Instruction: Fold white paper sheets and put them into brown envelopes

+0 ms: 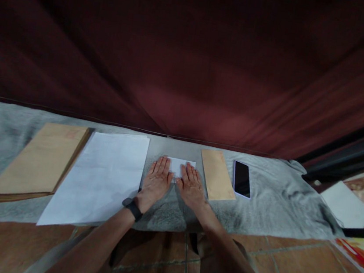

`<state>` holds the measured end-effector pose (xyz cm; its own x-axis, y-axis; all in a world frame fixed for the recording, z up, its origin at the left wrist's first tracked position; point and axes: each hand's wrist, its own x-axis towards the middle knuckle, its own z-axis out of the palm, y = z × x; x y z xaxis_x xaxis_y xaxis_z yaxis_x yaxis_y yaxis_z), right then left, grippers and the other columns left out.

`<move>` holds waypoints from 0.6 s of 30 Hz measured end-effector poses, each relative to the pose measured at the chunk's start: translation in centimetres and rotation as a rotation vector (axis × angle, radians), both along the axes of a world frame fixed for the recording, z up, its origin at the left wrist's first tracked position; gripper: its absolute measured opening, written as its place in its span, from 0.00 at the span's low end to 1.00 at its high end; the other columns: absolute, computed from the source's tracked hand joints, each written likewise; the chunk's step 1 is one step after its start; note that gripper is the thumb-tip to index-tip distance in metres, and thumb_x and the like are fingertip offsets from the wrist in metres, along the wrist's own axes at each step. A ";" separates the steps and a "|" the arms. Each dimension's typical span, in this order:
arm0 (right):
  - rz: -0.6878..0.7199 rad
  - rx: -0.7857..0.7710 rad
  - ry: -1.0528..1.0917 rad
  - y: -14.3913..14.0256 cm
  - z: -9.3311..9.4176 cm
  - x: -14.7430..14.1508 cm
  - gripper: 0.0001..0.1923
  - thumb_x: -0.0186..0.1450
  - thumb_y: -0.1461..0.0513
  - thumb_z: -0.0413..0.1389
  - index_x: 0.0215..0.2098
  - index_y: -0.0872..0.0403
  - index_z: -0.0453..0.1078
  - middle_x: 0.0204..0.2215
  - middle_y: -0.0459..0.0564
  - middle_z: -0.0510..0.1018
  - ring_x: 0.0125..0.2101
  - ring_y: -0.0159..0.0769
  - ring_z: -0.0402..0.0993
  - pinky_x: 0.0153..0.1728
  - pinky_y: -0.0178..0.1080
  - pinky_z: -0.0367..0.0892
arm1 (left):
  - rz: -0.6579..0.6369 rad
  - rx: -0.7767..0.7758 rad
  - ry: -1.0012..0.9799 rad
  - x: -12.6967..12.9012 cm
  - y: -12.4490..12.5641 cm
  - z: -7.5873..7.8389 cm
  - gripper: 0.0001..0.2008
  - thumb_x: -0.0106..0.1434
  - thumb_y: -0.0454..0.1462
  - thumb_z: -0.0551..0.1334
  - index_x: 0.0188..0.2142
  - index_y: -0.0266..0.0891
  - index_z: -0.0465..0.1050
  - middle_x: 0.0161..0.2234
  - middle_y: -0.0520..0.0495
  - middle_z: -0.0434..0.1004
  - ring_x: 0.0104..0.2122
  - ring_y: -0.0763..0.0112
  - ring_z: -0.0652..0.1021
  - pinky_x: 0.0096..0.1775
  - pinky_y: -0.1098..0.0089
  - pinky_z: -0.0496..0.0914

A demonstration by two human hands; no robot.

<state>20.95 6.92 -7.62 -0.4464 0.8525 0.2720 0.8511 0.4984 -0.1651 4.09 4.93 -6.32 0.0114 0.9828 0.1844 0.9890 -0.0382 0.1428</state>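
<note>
Both my hands lie flat, palms down, fingers extended, gripping nothing. My left hand [157, 178] and right hand [191, 184] press side by side on a small folded paper [181, 165], which rests on the grey cloth [276, 201] and shows at 12 o'clock of my fingertips. A wristband [132, 209] sits on my left wrist. At 9 o'clock: a white sheet [100, 179], then a large envelope [38, 161]. At 3 o'clock: a small envelope [217, 175], then a phone [241, 179]
</note>
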 end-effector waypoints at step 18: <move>-0.082 0.044 -0.007 0.3 -1.6 1.5 0.33 0.77 0.52 0.43 0.73 0.65 0.53 0.71 0.65 0.59 0.69 0.50 0.56 0.67 0.53 0.55 | 0.094 0.071 -0.012 -1.0 -1.1 -0.6 0.30 0.73 0.41 0.45 0.70 0.26 0.56 0.70 0.32 0.59 0.70 0.53 0.61 0.68 0.53 0.58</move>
